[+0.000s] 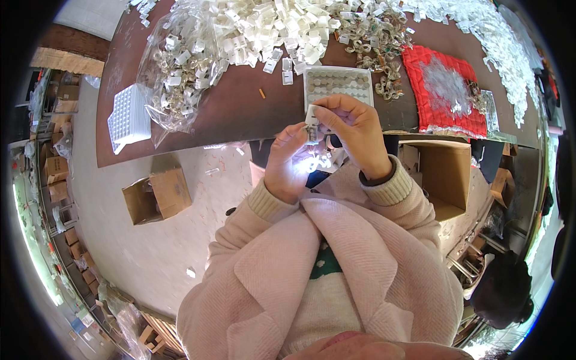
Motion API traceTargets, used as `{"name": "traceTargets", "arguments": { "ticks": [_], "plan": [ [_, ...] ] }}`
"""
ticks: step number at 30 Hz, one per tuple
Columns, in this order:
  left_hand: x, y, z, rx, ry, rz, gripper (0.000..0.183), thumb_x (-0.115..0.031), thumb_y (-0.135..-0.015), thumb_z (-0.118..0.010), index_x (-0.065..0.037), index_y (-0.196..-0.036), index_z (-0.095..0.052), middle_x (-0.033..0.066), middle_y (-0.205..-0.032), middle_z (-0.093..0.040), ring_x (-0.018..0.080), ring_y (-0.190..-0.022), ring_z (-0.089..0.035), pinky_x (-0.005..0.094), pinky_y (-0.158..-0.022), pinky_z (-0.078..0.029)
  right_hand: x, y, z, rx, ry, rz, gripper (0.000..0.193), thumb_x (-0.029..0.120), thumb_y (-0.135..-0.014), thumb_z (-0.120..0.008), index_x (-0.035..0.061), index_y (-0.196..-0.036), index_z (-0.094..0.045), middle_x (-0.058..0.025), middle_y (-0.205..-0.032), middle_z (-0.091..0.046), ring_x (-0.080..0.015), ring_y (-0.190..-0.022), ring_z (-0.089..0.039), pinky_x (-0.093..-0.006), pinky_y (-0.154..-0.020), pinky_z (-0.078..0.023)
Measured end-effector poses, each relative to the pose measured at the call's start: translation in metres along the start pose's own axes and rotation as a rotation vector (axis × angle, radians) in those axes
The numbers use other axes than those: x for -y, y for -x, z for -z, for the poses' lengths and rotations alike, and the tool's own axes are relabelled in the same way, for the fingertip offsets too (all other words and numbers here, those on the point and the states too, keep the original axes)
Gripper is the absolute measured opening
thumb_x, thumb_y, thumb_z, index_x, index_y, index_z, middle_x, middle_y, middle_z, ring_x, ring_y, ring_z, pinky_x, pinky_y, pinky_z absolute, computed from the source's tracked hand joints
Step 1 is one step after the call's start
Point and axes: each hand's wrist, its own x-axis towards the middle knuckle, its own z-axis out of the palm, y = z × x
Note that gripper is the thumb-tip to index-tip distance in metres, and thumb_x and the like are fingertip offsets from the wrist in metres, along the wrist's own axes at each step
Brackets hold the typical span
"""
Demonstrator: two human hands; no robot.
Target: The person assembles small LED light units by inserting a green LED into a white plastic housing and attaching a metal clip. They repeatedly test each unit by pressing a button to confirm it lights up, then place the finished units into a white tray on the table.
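Close in front of my chest, at the table's near edge, both hands meet over a small battery box [312,135]. My left hand [287,161] is closed on the box from the left, its thumb and fingertips against it. My right hand [355,129] pinches a small white plastic cover [311,114] at the upper end of the box; whether the two parts are joined cannot be made out. A string of lights [319,162] glows bright white below the box, by my left palm. Just beyond the hands lies a tray of round coin cells [339,87].
White plastic cases [270,30] are heaped at the back, beside coiled wire lights [366,42]. On the left are a clear bag [180,84] and stacked white trays [130,117]. A red quilted cloth [444,90] lies right. Cardboard boxes [171,192] stand on the floor.
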Motion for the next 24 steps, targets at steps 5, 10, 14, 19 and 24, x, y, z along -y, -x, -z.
{"name": "traceTargets", "arguments": {
  "ticks": [5, 10, 14, 19, 24],
  "plan": [
    [-0.004, 0.0, -0.001, 0.195, 0.168, 0.02, 0.03, -0.023, -0.1, -0.06, -0.006, -0.124, -0.058, 0.0059, -0.108, -0.064, 0.0203, -0.096, -0.061, 0.0366, -0.082, -0.054, -0.009, 0.003, -0.003, -0.021, 0.19, 0.427, 0.017, -0.002, -0.085, -0.071, 0.0004, -0.101, -0.071, -0.0095, -0.093, -0.074, -0.0152, -0.083, -0.07, -0.0268, -0.076, -0.056],
    [-0.002, 0.001, 0.001, 0.179, 0.335, -0.005, 0.028, -0.022, -0.101, -0.059, -0.005, -0.123, -0.059, 0.007, -0.113, -0.065, 0.0189, -0.107, -0.062, 0.0345, -0.095, -0.052, -0.011, 0.002, 0.002, 0.156, 0.361, 0.798, 0.027, -0.008, -0.077, -0.074, 0.0024, -0.101, -0.072, -0.0136, -0.108, -0.071, -0.0275, -0.101, -0.068, -0.0346, -0.087, -0.055],
    [0.002, 0.001, 0.003, 0.111, 0.316, -0.025, 0.029, -0.026, -0.103, -0.056, -0.006, -0.124, -0.059, 0.0069, -0.115, -0.066, 0.0202, -0.109, -0.063, 0.037, -0.098, -0.052, -0.014, 0.001, -0.002, 0.113, 0.392, 0.857, 0.027, -0.008, -0.076, -0.074, 0.0027, -0.1, -0.071, -0.0127, -0.107, -0.07, -0.0287, -0.102, -0.068, -0.0355, -0.087, -0.055],
    [0.007, 0.002, 0.001, 0.077, 0.302, -0.014, 0.033, -0.029, -0.101, -0.06, -0.008, -0.126, -0.057, 0.0031, -0.113, -0.064, 0.0165, -0.107, -0.062, 0.0344, -0.096, -0.052, -0.018, 0.004, -0.007, 0.058, 0.421, 0.855, 0.027, -0.009, -0.075, -0.073, 0.0019, -0.099, -0.069, -0.0126, -0.105, -0.069, -0.0287, -0.102, -0.068, -0.0354, -0.086, -0.055],
    [0.009, 0.004, -0.003, 0.047, 0.258, -0.029, 0.034, -0.033, -0.102, -0.06, -0.011, -0.127, -0.056, -0.0005, -0.112, -0.061, 0.0122, -0.107, -0.059, 0.0302, -0.093, -0.051, -0.021, 0.002, -0.009, 0.06, 0.437, 0.884, 0.027, -0.007, -0.078, -0.072, 0.0021, -0.103, -0.069, -0.0134, -0.109, -0.069, -0.0303, -0.105, -0.067, -0.0374, -0.089, -0.054]
  ]
}}
